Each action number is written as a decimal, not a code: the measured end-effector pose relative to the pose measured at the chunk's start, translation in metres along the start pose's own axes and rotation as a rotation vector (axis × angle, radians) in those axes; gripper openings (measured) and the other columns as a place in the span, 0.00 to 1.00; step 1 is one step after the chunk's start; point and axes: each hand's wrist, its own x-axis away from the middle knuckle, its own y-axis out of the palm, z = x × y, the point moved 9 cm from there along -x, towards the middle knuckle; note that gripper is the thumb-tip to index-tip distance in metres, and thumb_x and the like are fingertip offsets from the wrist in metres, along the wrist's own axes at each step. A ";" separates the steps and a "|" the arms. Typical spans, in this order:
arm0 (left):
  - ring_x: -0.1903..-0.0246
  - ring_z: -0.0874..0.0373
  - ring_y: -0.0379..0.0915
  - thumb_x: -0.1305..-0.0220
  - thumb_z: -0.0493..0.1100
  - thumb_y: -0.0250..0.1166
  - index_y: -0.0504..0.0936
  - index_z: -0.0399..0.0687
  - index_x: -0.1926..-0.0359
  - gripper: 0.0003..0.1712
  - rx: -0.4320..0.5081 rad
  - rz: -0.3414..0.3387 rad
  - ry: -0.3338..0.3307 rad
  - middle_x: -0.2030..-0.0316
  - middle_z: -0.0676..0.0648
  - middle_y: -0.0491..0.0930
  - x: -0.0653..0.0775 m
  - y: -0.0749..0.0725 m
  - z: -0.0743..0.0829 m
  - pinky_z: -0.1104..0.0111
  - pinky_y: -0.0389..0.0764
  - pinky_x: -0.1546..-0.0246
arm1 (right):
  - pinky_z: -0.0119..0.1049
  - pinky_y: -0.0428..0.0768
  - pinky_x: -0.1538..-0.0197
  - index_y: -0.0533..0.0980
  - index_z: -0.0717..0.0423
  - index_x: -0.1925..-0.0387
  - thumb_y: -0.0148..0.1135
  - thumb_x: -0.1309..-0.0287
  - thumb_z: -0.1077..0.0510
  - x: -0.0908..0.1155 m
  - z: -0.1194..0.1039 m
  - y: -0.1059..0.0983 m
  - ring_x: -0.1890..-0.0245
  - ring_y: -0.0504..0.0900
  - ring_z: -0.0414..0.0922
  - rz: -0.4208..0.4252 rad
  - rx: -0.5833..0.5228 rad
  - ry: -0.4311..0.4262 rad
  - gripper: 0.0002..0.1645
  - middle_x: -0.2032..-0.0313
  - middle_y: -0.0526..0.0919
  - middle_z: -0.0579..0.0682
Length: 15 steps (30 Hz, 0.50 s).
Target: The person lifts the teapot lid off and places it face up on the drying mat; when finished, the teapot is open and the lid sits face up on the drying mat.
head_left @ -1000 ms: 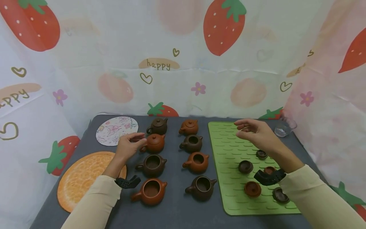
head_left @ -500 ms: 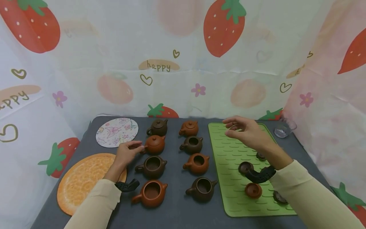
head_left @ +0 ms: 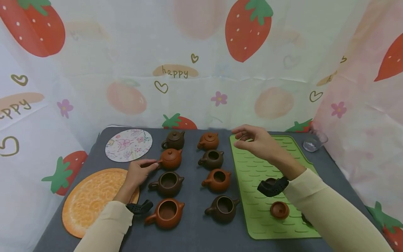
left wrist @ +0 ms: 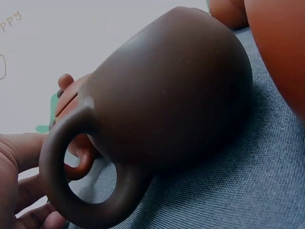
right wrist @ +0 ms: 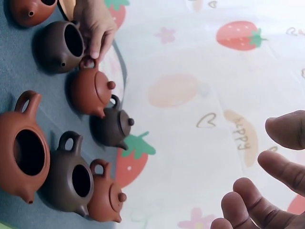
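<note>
My left hand [head_left: 138, 173] pinches the handle of an orange-brown clay teapot [head_left: 171, 159] with its lid on, second from the back in the left row. In the left wrist view a dark teapot [left wrist: 171, 90] without a lid fills the foreground and partly hides the fingers. My right hand [head_left: 258, 141] hovers over the back of the green mat [head_left: 252, 224], fingers loosely bent and holding nothing. Nearest to it on the left are a lidded orange-brown teapot [head_left: 209, 140] and a lidless dark teapot [head_left: 211, 159].
Two rows of teapots stand on the dark cloth. Loose lids, including a reddish-brown lid [head_left: 279, 210], lie on the mat, some behind the right sleeve. An orange round mat [head_left: 94, 199] and a patterned white disc [head_left: 129, 145] lie left. A glass pitcher [head_left: 311, 142] stands back right.
My left hand has moved slightly down and come onto the teapot's handle. My right hand has travelled left across the green mat, its sleeve now covering more of the lids.
</note>
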 end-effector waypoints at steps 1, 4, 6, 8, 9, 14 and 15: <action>0.54 0.48 0.77 0.38 0.44 0.69 0.86 0.38 0.53 0.17 -0.005 0.004 0.006 0.57 0.41 0.84 0.000 0.000 -0.001 0.60 0.74 0.55 | 0.48 0.75 0.54 0.76 0.53 0.44 0.63 0.36 0.55 -0.003 0.000 0.003 0.54 0.76 0.50 -0.008 -0.002 0.001 0.20 0.51 0.77 0.54; 0.56 0.48 0.77 0.39 0.46 0.69 0.87 0.38 0.55 0.17 -0.025 0.016 0.022 0.60 0.42 0.85 0.000 0.000 -0.003 0.60 0.74 0.56 | 0.48 0.75 0.54 0.75 0.52 0.43 0.63 0.37 0.54 -0.011 0.000 0.011 0.54 0.76 0.49 -0.028 0.006 0.004 0.21 0.52 0.77 0.54; 0.58 0.49 0.78 0.39 0.47 0.70 0.87 0.38 0.55 0.17 -0.030 0.024 0.033 0.61 0.43 0.85 0.000 0.000 -0.004 0.61 0.74 0.57 | 0.48 0.75 0.55 0.75 0.51 0.43 0.63 0.37 0.53 -0.018 0.000 0.016 0.54 0.76 0.49 -0.037 0.011 0.010 0.21 0.53 0.77 0.53; 0.58 0.50 0.78 0.39 0.47 0.70 0.87 0.39 0.55 0.17 -0.033 0.032 0.040 0.62 0.43 0.85 0.000 0.000 -0.005 0.62 0.74 0.57 | 0.49 0.75 0.55 0.75 0.50 0.43 0.63 0.37 0.54 -0.024 -0.001 0.021 0.54 0.76 0.49 -0.042 0.009 0.008 0.21 0.54 0.77 0.53; 0.58 0.50 0.78 0.39 0.47 0.70 0.87 0.39 0.55 0.17 -0.036 0.035 0.043 0.62 0.44 0.85 0.000 0.000 -0.006 0.62 0.74 0.58 | 0.49 0.75 0.54 0.76 0.50 0.43 0.63 0.37 0.54 -0.027 -0.001 0.024 0.54 0.76 0.49 -0.043 0.006 0.010 0.21 0.53 0.77 0.53; 0.59 0.51 0.78 0.39 0.48 0.70 0.87 0.41 0.55 0.17 -0.049 0.048 0.043 0.61 0.44 0.85 0.001 -0.001 -0.007 0.63 0.74 0.59 | 0.49 0.75 0.52 0.76 0.51 0.45 0.63 0.37 0.55 -0.040 0.001 0.043 0.54 0.76 0.50 -0.067 -0.046 0.019 0.19 0.52 0.77 0.56; 0.60 0.51 0.78 0.39 0.49 0.70 0.87 0.41 0.55 0.17 -0.049 0.049 0.041 0.61 0.44 0.85 0.001 -0.001 -0.008 0.63 0.75 0.60 | 0.49 0.75 0.52 0.77 0.51 0.45 0.63 0.37 0.55 -0.042 0.002 0.047 0.54 0.76 0.50 -0.072 -0.056 0.023 0.19 0.51 0.77 0.56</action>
